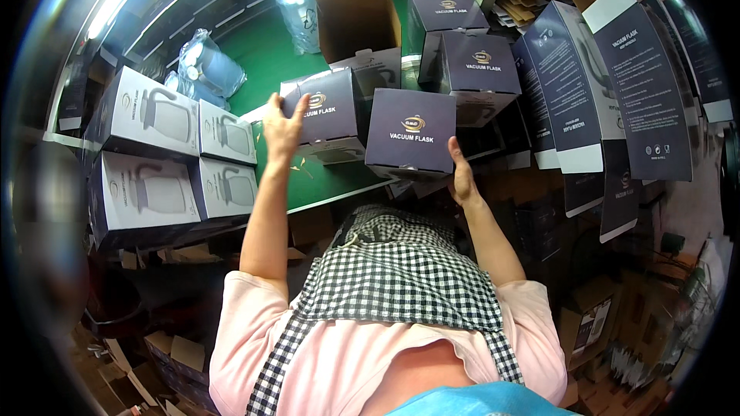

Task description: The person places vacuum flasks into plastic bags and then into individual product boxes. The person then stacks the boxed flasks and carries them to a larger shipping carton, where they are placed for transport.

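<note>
My left hand [282, 129] is on the left side of a dark flask box [331, 125], one digit over its top and the others at its edge. Just to the right and nearer to me is a second dark flask box [411, 132]. My right hand [462, 176] grips that one at its right side, thumb up along the edge and the other fingers mostly hidden. The two boxes stand close side by side, tops closed, at the front of the green table [327, 191].
White-fronted flask boxes [148, 191] are stacked at the left. Behind are plastic-wrapped flasks [206, 65], another wrapped item [296, 14] and an open-flapped carton [351, 11]. More closed dark boxes [479, 65] stand back right, beside unfolded box sleeves [647, 92].
</note>
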`<act>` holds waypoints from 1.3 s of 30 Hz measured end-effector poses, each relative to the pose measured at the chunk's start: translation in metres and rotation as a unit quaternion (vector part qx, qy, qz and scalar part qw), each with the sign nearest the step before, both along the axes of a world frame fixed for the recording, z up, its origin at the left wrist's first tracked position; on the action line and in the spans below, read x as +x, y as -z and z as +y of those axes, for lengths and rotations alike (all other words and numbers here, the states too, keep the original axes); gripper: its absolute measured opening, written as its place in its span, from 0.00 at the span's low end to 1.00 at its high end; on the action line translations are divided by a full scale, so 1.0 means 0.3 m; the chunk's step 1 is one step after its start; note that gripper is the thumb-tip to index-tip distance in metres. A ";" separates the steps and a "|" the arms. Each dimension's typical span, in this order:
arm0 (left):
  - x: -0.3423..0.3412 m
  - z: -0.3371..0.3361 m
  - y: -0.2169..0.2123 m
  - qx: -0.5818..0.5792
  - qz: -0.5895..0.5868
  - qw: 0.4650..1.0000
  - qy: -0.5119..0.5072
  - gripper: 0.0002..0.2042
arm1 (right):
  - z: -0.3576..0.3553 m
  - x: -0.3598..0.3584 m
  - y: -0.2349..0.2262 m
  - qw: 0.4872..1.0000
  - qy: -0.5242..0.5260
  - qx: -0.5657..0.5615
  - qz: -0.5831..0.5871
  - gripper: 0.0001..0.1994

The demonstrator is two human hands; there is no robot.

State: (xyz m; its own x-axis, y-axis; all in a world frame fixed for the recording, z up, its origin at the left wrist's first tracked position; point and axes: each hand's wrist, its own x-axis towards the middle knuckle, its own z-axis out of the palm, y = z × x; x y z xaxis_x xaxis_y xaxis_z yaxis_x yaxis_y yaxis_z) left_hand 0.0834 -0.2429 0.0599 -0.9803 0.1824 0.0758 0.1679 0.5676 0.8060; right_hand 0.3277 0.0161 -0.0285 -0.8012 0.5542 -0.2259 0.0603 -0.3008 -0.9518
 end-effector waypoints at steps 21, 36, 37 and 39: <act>-0.801 -0.568 0.310 -0.055 -0.046 0.952 -0.299 0.41 | -0.029 -0.326 -0.428 0.836 -0.127 0.527 -0.082 0.22; -1.258 0.328 0.550 0.014 0.061 0.997 -0.045 0.21 | 0.020 -0.934 -0.390 0.777 -0.068 0.620 -0.088 0.24; -1.250 0.305 0.511 0.001 0.093 0.994 -0.063 0.18 | 0.058 -0.937 -0.373 0.793 -0.076 0.595 -0.103 0.24; -1.134 0.292 0.236 0.157 0.099 0.977 -0.102 0.18 | 0.126 -0.918 -0.353 0.830 -0.062 0.546 -0.098 0.25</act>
State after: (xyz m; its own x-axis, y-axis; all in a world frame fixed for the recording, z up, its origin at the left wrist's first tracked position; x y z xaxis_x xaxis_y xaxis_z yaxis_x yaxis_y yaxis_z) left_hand -0.2568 -0.1552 -0.0108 -0.9542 -0.0784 0.2887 0.2474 0.3357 0.9089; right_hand 0.0523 0.0539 0.0774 -0.8745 0.4305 0.2236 0.2130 0.7549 -0.6203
